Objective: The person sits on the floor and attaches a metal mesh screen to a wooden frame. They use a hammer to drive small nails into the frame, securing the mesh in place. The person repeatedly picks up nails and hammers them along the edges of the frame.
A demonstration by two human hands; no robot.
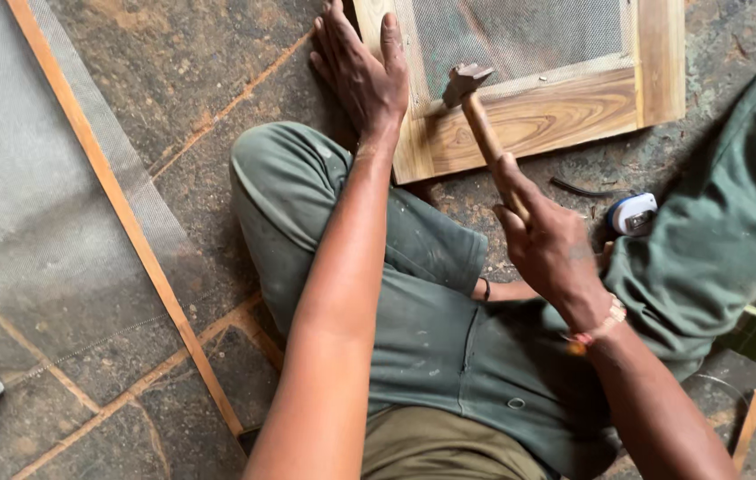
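So the right hand (pixel 549 244) has its fingers wrapped tight around the wooden handle of a hammer (pixel 478 107), gripping well back from the metal head, which sits right at the inner edge of a wooden frame (pixel 538 120) where the wire mesh (pixel 511 31) meets the thin bead strip. The left hand (pixel 358 76) is spread flat, fingers wide, pressing on the frame's left stile and the stone floor (pixel 191 80) beside it. The frame lies flat on the floor just past the person's bent knee.

My take on doing this well: keep that flat hand pinning the frame so it doesn't bounce, keep the thumb clear of the head, and use short wrist taps so the bead doesn't split. The wood is grainy, streaky and smooth-planed; the mesh is fine, grey and slightly shiny. A blue-and-white tape measure (pixel 631 213) sits near the right wrist, and another mesh sheet with a thin wooden batten (pixel 120 204) lies off to the left.
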